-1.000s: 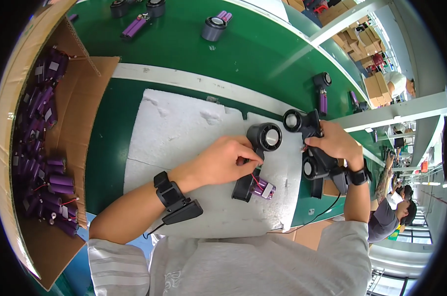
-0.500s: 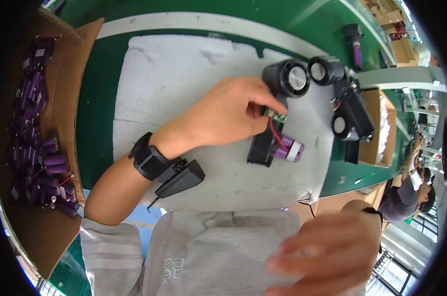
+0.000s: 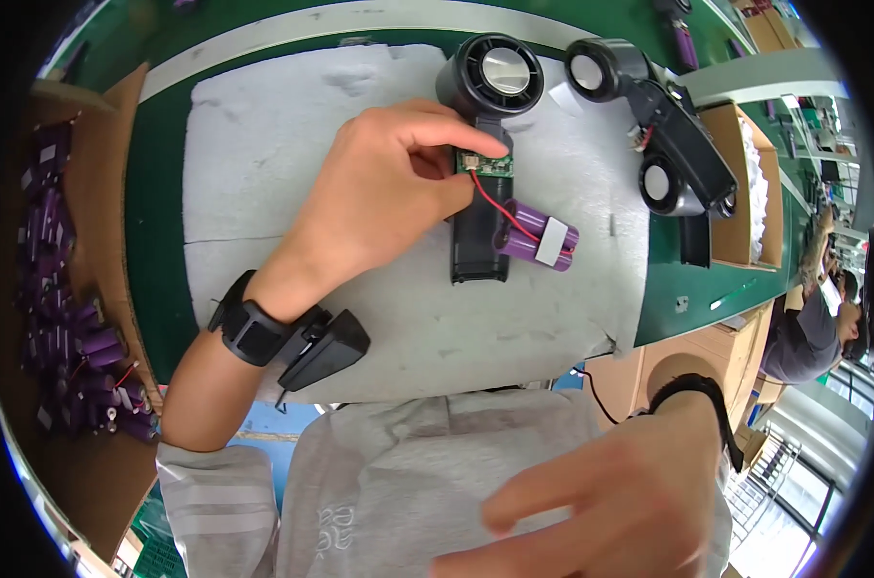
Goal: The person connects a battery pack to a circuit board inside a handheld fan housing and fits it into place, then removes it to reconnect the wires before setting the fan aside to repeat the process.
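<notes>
My left hand (image 3: pixel 384 188) grips the handle of a black handheld fan (image 3: pixel 480 236) lying on the white padded mat (image 3: pixel 254 173). Its index finger and thumb bracket a small green circuit board (image 3: pixel 485 165) set in the opened handle; the other fingers are partly hidden. The round fan head (image 3: pixel 495 75) points away from me. From the board, a red wire runs to a purple battery pack (image 3: pixel 538 236), two cells joined by a white strip, beside the handle. Low on the right, my right hand (image 3: pixel 601 501) hovers near my body, motion-blurred, fingers apart and holding nothing visible.
More black fan units (image 3: pixel 683 144) lie at the mat's right edge, near an open cardboard box (image 3: pixel 769 222). On the left, a large carton (image 3: pixel 119 231) holds many purple battery packs (image 3: pixel 52 241). Another person (image 3: pixel 808 332) sits far right.
The whole view has shifted, so the table sits higher in the picture. The fan handle now points straighter toward me. My right hand has moved left; my left stays on the fan.
</notes>
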A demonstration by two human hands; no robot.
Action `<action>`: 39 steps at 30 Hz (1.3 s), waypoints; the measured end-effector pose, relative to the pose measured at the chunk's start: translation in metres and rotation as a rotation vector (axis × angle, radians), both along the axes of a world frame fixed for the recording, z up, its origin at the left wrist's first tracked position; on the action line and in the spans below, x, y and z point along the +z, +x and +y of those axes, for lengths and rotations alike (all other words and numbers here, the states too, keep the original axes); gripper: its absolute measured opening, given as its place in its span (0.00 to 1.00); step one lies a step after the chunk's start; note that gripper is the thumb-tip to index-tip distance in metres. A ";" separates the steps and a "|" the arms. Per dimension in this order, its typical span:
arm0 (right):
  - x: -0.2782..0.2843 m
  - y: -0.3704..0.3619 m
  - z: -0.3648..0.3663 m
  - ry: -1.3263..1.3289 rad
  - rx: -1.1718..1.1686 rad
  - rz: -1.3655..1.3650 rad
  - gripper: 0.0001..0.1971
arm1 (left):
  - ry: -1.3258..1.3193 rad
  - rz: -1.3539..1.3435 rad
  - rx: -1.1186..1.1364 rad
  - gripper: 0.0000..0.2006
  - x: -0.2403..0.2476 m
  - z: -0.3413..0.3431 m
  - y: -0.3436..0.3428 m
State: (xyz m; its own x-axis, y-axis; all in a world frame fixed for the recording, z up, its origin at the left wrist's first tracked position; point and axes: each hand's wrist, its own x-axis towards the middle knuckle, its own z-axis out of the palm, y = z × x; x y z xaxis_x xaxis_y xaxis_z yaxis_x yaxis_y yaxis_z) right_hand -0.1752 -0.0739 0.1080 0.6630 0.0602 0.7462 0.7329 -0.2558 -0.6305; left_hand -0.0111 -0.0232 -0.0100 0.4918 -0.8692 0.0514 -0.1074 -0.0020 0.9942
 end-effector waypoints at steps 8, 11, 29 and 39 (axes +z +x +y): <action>-0.013 0.002 -0.079 -0.703 -0.460 0.600 0.15 | 0.007 -0.100 0.173 0.14 0.000 0.007 0.014; -0.060 0.019 -0.091 -0.659 -0.495 0.627 0.19 | 0.011 -0.083 0.189 0.14 -0.001 0.009 0.017; -0.076 0.022 -0.113 -0.592 -0.449 0.556 0.10 | 0.105 -0.035 0.059 0.15 0.010 0.012 0.024; -0.081 0.024 -0.104 -0.692 -0.503 0.402 0.10 | 0.065 -0.061 0.058 0.16 0.005 0.010 0.024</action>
State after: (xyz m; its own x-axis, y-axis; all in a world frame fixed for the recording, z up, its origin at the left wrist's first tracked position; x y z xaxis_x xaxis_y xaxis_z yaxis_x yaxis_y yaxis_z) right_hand -0.1517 -0.1778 0.0271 0.9313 0.0407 0.3620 0.1953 -0.8947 -0.4018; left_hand 0.0130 -0.0129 -0.0048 0.5393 -0.8417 0.0269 -0.1657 -0.0747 0.9833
